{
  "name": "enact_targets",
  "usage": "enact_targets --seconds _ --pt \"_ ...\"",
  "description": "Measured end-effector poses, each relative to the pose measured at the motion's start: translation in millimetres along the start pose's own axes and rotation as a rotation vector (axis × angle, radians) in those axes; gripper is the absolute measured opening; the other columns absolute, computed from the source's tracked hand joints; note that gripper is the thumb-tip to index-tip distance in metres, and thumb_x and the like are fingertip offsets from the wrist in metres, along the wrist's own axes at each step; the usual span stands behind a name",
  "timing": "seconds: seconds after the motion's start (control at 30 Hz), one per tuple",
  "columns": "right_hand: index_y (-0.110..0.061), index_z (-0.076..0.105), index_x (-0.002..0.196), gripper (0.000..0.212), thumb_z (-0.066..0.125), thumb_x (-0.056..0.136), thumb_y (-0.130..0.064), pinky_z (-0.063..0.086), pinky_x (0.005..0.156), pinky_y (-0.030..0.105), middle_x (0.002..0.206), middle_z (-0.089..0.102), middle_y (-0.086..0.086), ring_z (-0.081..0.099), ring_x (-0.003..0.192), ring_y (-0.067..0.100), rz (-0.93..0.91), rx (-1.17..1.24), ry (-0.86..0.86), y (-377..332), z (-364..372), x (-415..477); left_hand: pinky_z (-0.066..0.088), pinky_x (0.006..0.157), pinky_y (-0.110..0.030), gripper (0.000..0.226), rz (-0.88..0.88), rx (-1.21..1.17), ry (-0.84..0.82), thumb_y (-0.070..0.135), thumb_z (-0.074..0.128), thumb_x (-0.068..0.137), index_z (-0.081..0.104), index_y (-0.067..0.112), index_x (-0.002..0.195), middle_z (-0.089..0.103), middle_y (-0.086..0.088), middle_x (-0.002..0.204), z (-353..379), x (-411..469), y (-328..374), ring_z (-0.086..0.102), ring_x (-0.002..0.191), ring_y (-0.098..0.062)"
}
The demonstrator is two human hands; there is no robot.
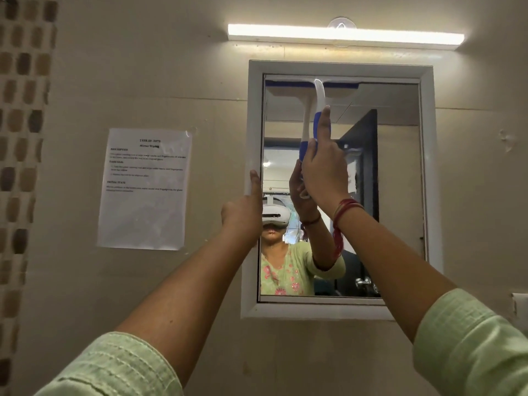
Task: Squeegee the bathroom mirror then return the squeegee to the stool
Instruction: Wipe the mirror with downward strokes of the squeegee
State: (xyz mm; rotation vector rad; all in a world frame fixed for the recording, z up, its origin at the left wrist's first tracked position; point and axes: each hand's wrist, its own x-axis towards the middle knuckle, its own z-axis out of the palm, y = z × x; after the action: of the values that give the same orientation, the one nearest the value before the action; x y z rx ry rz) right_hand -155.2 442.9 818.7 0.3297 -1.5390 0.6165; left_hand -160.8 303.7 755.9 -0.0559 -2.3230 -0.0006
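A white-framed bathroom mirror hangs on the beige wall. My right hand is shut on the blue and white handle of the squeegee, index finger stretched up along it. The squeegee's wide blade lies flat against the glass at the mirror's top edge. My left hand presses against the left side of the mirror frame, fingers pointing up, holding nothing. The glass reflects a person in a pale green top with both arms raised. The stool is out of view.
A lit tube light runs above the mirror. A printed sheet of paper is taped to the wall left of the mirror. Brown mosaic tiles line the far left edge. A white fitting shows at the right edge.
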Motion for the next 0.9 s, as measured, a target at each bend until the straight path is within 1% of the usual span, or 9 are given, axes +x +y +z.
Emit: enact_targets --seconds 0.07,0.13,0.17,0.23,0.37,0.5,0.6,0.73,0.9 --pt "-0.027 -0.005 0.145 0.060 0.032 0.098 -0.021 0.053 0.054 0.036 0.077 0.054 0.012 0.052 0.056 0.016 0.005 -0.039 -0.001 1 1 -3 0.041 0.054 -0.031 0.120 0.028 -0.004 -0.009 0.014 0.072 0.079 -0.032 0.009 0.139 0.065 -0.013 0.104 0 0 -2 0.055 0.067 -0.022" --pt "-0.026 -0.004 0.145 0.064 0.035 0.096 -0.017 0.045 0.052 0.029 0.076 0.052 0.011 0.046 0.055 0.010 0.009 -0.075 -0.001 2 2 -8 0.046 0.062 -0.036 0.127 0.044 -0.015 -0.028 0.016 0.076 0.076 -0.034 0.010 0.139 0.064 -0.015 0.108 1 0 -3 0.062 0.078 -0.026" --pt "-0.025 -0.004 0.146 0.065 0.036 0.096 -0.015 0.042 0.052 0.027 0.077 0.050 0.010 0.044 0.055 0.009 0.006 -0.097 0.003 2 3 -11 0.047 0.065 -0.037 0.130 0.046 -0.024 -0.040 0.017 0.078 0.074 -0.036 0.011 0.138 0.064 -0.016 0.110 1 0 -4 0.063 0.082 -0.027" --pt "-0.024 -0.003 0.146 0.065 0.037 0.096 -0.014 0.043 0.053 0.028 0.076 0.047 0.009 0.045 0.056 0.011 -0.003 -0.130 0.014 3 3 -18 0.049 0.070 -0.039 0.135 0.050 -0.043 -0.055 0.019 0.080 0.071 -0.037 0.012 0.137 0.063 -0.018 0.113 1 0 -4 0.064 0.086 -0.029" --pt "-0.022 -0.001 0.146 0.064 0.038 0.096 -0.014 0.051 0.054 0.032 0.078 0.052 0.012 0.053 0.058 0.017 -0.006 -0.142 0.002 0 0 -28 0.051 0.071 -0.040 0.138 0.050 -0.081 -0.064 0.019 0.081 0.070 -0.040 0.014 0.135 0.063 -0.019 0.112 2 1 -5 0.064 0.083 -0.028" --pt "-0.021 -0.001 0.146 0.064 0.040 0.096 -0.015 0.055 0.061 0.036 0.084 0.056 0.017 0.057 0.064 0.020 0.008 -0.121 -0.012 -3 -3 -40 0.054 0.073 -0.040 0.138 0.054 -0.094 -0.068 0.019 0.081 0.070 -0.041 0.016 0.135 0.063 -0.020 0.110 3 1 -7 0.065 0.080 -0.027" --pt "-0.022 -0.002 0.146 0.065 0.040 0.097 -0.016 0.054 0.060 0.034 0.083 0.056 0.015 0.056 0.063 0.019 0.032 -0.136 -0.018 -3 -4 -49 0.055 0.074 -0.041 0.138 0.055 -0.095 -0.073 0.020 0.081 0.070 -0.042 0.017 0.134 0.063 -0.020 0.110 4 1 -8 0.065 0.081 -0.027" --pt "-0.025 -0.006 0.145 0.070 0.042 0.096 -0.017 0.047 0.055 0.028 0.079 0.050 0.009 0.052 0.062 0.014 0.032 -0.138 -0.023 -2 -5 -64 0.055 0.070 -0.038 0.136 0.061 -0.114 -0.068 0.018 0.079 0.072 -0.042 0.019 0.134 0.063 -0.019 0.104 5 -1 -10 0.063 0.075 -0.024" --pt "-0.027 -0.008 0.144 0.071 0.043 0.095 -0.019 0.043 0.056 0.026 0.078 0.045 0.006 0.049 0.062 0.013 0.033 -0.149 -0.038 3 -9 -83 0.049 0.063 -0.033 0.133 0.062 -0.150 -0.082 0.014 0.077 0.075 -0.042 0.021 0.135 0.063 -0.019 0.102 4 -4 -10 0.055 0.066 -0.020"
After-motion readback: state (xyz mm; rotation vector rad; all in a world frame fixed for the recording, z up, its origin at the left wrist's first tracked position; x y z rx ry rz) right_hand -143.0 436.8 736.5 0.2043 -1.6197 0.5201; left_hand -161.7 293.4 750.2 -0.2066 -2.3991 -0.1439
